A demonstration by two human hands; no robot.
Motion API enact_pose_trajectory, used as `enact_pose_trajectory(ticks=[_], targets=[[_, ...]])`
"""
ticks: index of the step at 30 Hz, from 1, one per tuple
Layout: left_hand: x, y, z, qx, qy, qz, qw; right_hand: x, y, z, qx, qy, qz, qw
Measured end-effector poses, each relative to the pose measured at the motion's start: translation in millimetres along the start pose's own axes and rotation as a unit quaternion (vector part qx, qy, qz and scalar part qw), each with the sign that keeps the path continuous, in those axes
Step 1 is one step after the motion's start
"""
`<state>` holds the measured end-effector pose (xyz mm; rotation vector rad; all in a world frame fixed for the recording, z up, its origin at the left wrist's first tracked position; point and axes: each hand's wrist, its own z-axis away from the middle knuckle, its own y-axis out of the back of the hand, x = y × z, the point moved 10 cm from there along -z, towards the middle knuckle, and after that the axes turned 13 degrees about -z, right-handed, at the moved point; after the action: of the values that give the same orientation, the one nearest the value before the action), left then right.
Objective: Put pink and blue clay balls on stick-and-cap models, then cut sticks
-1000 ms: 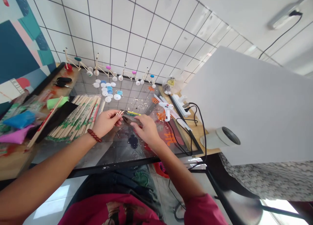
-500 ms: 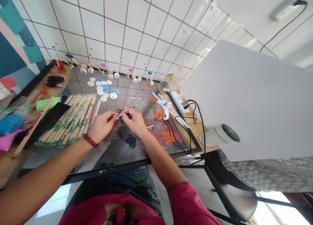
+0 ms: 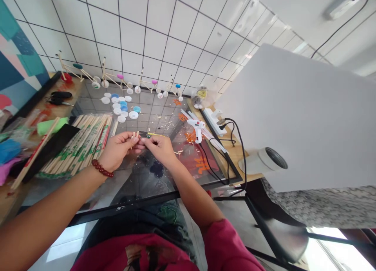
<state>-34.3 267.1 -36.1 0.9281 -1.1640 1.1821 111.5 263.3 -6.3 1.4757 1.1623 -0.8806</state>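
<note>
My left hand (image 3: 117, 146) is shut on short pieces of wooden stick (image 3: 135, 135), whose ends poke up above the fingers. My right hand (image 3: 157, 148) sits close against it, fingers curled, and whatever it may hold is hidden. Just beyond the fingertips lies a dark tool with a yellow strip (image 3: 154, 134), partly covered by my hands. A bundle of wooden chopsticks (image 3: 85, 145) lies to the left of my left hand. Both hands are above a glass tabletop (image 3: 147, 180) scattered with wood chips.
Beyond my hands stand small stick-built bicycle models (image 3: 113, 79) and a pile of plastic bottle caps (image 3: 120, 108). To the right lie a white hot glue gun (image 3: 197, 130) and a power strip (image 3: 213, 118) with black cords. Coloured clay (image 3: 51, 126) sits at the left.
My hands have come together, with my right hand moving left against my left. The stick pieces now stand up in my left fingers. The whole view has shifted slightly.
</note>
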Motion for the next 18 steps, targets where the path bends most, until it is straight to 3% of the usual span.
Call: enact_pose_trajectory(ticks=[3, 7, 11, 18], targets=[[-4.3, -5.1, 1.5, -0.021, 0.039, 0.019, 0.999, -18.4, 6.5, 3.5, 0.017, 0.101, 0.015, 0.995], [-6.7, -11.7, 2.7, -0.048, 0.039, 0.043, 0.997, -35.8, -11.9, 13.7, -0.059, 0.218, 0.093, 0.970], [-10.6, -12.9, 2.0, -0.054, 0.052, 0.066, 0.995, -30.2, -22.9, 16.8, -0.090, 0.230, 0.160, 0.956], [-10.8, -14.2, 1.2, -0.069, 0.056, 0.083, 0.993, -27.9, -26.5, 17.3, -0.112, 0.245, 0.134, 0.954]])
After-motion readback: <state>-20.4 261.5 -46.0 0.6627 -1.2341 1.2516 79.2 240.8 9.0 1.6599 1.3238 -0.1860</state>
